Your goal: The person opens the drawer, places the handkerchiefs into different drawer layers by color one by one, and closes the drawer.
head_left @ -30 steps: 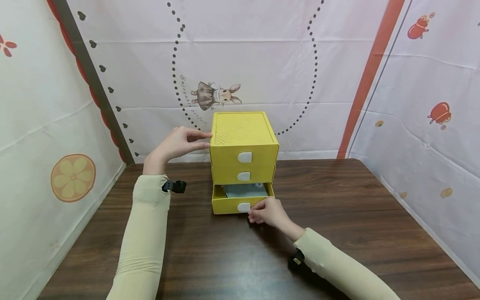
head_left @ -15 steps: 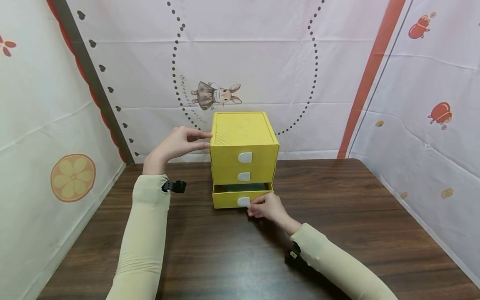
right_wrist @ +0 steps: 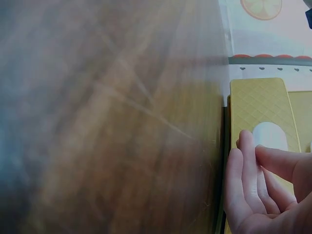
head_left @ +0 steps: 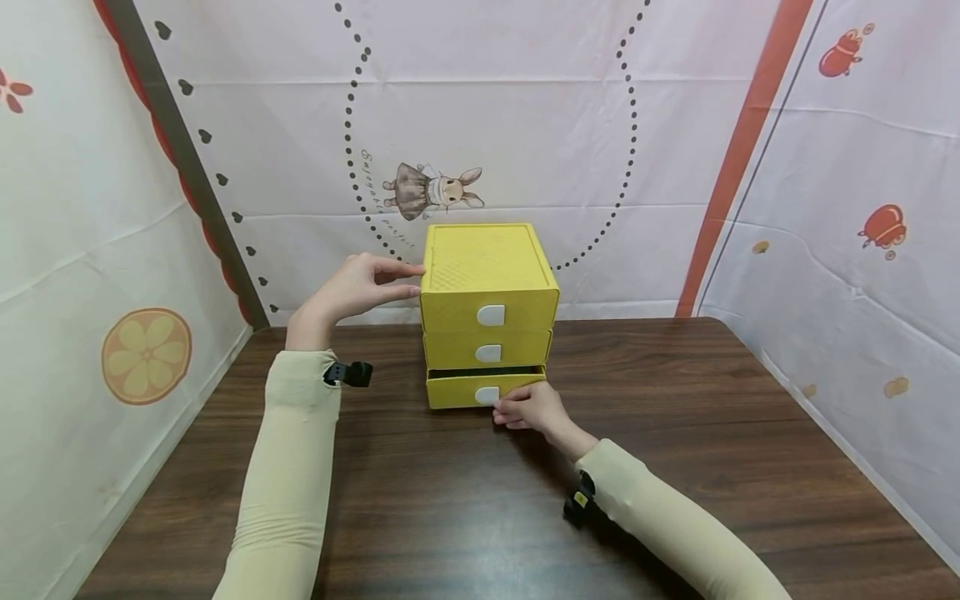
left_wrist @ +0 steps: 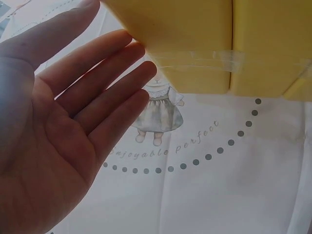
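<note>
A yellow three-drawer box (head_left: pixel 487 267) stands at the back middle of the dark wooden table (head_left: pixel 675 400). Its bottom drawer (head_left: pixel 457 390) sticks out only a little, with a thin dark gap above its front. My right hand (head_left: pixel 517 408) has curled fingers pinching that drawer's white tab (head_left: pixel 486 395); the right wrist view shows the fingers (right_wrist: pixel 253 165) around the tab (right_wrist: pixel 268 135). My left hand (head_left: pixel 375 282) lies flat with straight fingers against the box's upper left side. In the left wrist view the open palm (left_wrist: pixel 58 131) sits beside the yellow box (left_wrist: pixel 195 44).
Printed cloth walls close in the table on the left, back and right, with a rabbit picture (head_left: pixel 431 190) behind the box. The two upper drawers (head_left: pixel 487 332) are pushed in. Bare tabletop (head_left: pixel 450 517) lies in front and to both sides.
The bottom drawer has slid back into the box, from well open with grey contents showing to nearly in. My right hand moved away from me with it. The left hand stayed put.
</note>
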The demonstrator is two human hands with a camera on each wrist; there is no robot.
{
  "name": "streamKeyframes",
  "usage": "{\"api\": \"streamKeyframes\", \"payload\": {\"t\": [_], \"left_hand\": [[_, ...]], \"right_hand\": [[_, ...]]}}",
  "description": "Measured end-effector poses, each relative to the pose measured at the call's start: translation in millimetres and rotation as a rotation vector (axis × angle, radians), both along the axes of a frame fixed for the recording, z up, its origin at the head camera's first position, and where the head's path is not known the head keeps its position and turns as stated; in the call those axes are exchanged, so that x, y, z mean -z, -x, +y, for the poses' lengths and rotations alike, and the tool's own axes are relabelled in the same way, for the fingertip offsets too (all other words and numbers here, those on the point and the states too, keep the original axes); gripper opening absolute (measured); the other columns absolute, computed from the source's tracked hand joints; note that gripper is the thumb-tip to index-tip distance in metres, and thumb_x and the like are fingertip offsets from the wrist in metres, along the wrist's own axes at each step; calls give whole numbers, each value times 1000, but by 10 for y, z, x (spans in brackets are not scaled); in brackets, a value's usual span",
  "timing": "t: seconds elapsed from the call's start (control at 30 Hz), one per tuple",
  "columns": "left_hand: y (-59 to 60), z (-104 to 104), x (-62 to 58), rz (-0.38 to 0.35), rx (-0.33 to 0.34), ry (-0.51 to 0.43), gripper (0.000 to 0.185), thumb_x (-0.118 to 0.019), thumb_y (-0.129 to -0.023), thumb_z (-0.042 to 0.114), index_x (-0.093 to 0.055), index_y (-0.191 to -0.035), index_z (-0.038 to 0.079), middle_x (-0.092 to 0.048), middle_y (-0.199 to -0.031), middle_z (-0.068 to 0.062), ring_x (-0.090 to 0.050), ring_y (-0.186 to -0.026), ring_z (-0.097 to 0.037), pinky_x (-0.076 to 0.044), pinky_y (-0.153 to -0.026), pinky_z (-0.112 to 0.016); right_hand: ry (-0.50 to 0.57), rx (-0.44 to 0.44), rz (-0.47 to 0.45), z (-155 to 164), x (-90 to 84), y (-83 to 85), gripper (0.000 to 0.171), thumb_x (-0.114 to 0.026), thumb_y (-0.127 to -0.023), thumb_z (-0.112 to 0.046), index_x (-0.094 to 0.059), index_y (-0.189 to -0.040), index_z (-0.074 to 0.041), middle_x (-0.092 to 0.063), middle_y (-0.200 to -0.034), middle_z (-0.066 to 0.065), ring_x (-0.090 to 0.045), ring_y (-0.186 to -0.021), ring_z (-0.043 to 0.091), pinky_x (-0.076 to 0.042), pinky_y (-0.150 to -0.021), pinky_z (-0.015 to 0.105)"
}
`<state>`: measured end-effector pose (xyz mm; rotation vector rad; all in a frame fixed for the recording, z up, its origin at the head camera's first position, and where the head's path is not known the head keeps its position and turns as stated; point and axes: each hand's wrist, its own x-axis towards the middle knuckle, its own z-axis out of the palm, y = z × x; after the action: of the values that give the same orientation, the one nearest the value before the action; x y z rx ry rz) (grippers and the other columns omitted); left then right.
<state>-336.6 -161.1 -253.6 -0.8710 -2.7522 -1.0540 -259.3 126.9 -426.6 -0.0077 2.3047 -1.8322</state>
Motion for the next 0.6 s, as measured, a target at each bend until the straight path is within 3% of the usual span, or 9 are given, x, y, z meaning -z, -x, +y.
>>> {"api": "streamKeyframes", "payload": {"t": [0.6], "left_hand": [[23,0,15,6,-7,6,44,-69,-82,51,-67,-120,28,-66,-120,3,-64,-102,-15,-51,-87,-37]], "right_hand": [[17,47,-32,-23,-48,97,20,-66,-88,-4,-69,-101,10,-72,-87,21,-71,-72,18,-58,-71,35]]}}
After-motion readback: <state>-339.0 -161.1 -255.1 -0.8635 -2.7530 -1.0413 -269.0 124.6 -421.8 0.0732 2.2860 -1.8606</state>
